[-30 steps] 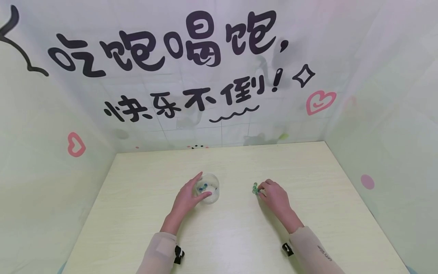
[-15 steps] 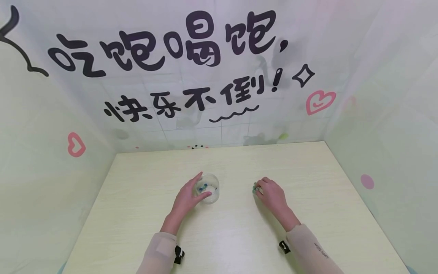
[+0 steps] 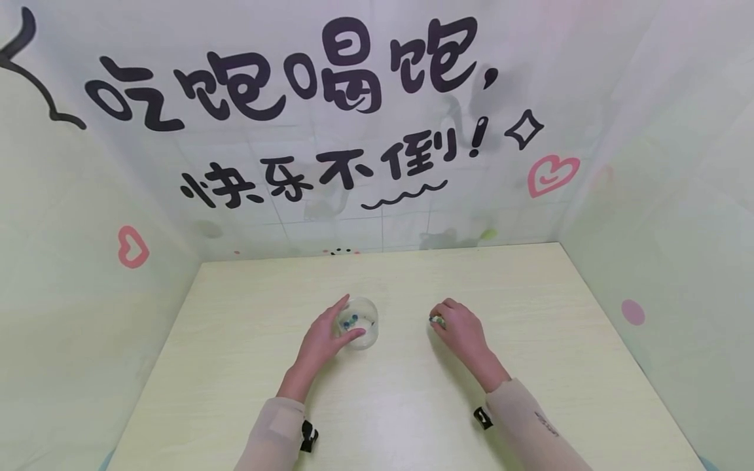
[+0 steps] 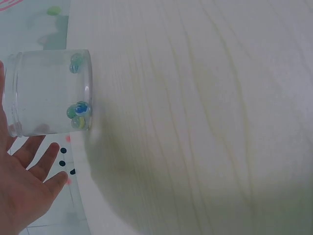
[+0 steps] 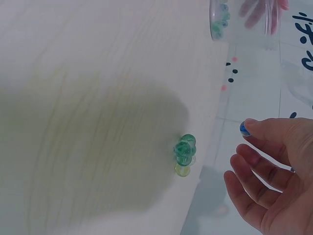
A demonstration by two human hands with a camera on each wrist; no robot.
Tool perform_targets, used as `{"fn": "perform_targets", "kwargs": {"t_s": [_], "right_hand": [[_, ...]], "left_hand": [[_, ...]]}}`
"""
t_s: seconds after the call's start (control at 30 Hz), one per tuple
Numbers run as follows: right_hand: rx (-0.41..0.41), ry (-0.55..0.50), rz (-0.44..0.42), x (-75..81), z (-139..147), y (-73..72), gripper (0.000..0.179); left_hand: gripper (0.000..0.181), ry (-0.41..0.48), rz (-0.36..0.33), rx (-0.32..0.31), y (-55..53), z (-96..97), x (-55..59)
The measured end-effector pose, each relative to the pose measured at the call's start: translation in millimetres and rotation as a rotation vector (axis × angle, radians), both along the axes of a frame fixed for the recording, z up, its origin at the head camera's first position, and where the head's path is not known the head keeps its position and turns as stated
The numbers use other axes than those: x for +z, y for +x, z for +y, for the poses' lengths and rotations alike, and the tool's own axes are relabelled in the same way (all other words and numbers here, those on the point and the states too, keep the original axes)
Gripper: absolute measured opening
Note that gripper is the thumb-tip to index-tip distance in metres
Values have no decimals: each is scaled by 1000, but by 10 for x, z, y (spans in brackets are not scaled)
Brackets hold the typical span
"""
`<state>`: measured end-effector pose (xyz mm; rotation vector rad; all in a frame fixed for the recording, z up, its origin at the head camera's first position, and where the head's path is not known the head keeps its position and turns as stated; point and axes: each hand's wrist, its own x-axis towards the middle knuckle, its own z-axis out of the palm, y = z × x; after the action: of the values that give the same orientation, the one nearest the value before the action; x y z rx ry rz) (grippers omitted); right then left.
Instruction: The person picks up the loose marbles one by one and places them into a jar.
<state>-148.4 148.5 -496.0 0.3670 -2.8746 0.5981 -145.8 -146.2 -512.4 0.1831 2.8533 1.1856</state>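
Note:
A clear jar stands upright on the table, several glass marbles lying at its bottom. My left hand holds it from the left, thumb on the near side and fingers on the far side. My right hand pinches a blue marble between thumb and fingertip, raised off the tabletop. Below it, a small cluster of green marbles and a yellowish marble sits on the table. From the head view, my fingers partly cover that cluster.
The pale wood-grain table ends at a white backdrop with black lettering and pink hearts. Similar sheets rise at the left and right sides. A black strap piece is on each sleeve.
My right hand has moved left and slightly away from me, lifting a blue marble from beside the cluster. My left hand and the jar have stayed in place.

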Motion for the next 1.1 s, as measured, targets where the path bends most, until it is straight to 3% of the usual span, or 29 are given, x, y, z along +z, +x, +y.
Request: {"fn": "perform_targets", "kwargs": {"t_s": [1.1], "right_hand": [[37,-10,7,132,-243,-65,9]], "left_hand": [[87,6,-13,0,-4,5,12]]}}
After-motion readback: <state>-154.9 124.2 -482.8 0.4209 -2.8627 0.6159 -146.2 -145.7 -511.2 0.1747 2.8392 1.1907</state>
